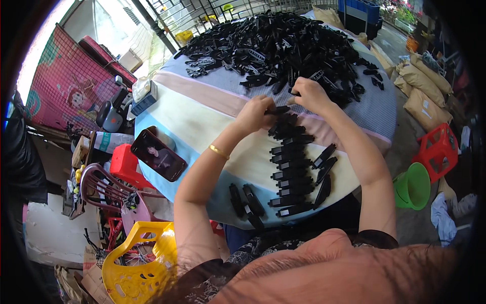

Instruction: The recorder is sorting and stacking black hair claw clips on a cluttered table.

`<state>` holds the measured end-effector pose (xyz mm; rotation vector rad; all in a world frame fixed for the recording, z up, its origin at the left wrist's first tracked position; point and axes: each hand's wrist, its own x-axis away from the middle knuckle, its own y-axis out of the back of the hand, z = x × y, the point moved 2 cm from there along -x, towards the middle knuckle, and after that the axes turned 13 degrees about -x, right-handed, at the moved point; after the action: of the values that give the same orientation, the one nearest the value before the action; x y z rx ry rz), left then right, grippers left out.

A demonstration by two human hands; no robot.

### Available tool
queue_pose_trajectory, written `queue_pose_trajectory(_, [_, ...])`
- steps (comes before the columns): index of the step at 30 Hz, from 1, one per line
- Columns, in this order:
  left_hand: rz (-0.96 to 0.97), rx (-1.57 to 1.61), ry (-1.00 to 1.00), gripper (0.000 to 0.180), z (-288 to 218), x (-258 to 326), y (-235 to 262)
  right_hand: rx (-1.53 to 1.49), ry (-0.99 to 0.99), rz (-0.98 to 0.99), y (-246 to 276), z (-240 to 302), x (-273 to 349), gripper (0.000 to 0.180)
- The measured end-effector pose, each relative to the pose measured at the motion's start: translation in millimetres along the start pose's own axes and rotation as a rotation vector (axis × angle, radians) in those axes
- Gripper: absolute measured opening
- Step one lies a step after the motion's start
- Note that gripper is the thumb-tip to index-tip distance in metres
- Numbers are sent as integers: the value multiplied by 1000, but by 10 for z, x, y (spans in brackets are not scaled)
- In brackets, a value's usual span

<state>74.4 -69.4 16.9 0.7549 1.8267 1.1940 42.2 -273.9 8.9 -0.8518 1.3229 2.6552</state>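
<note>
Left hand [254, 114]: forearm stretched up across the table [202, 119], fingers curled shut on one end of a black plastic part [279, 109] | Right hand [310, 95]: wrist bent inward, fingers pinched on the part's other end | Part: at the near edge of the black parts heap [283, 45], above a stacked row of parts [291, 172] | Phone [158, 155]: on the table's left edge

A smartphone [159, 155] lies at the left edge of the worktop [202, 116], tilted, its lit screen showing a dark picture with a figure in it. Beyond the worktop's right side, tan sacks [423, 91] are piled on the ground (one bears a small pale label [424, 104], too small to make out). Blue crates [360, 11] stand at the top edge.
</note>
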Motion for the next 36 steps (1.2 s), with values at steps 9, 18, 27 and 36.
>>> queue_pose_trajectory(9, [-247, 124, 177, 45, 34, 151, -168, -423, -143, -205, 30, 244, -2, 30])
queue_pose_trajectory(18, [-122, -150, 343, 38, -70, 231, -107, 143, 9, -6, -61, 71, 16, 22])
queue_pose_trajectory(27, [-73, -36, 370, 31, 98, 190, -79, -135, -127, 13, -5, 114, 9, 31])
queue_pose_trajectory(36, [-204, 452, 262, 35, -22, 127, -104, 42, 336, -43, -73, 505, 3, 32])
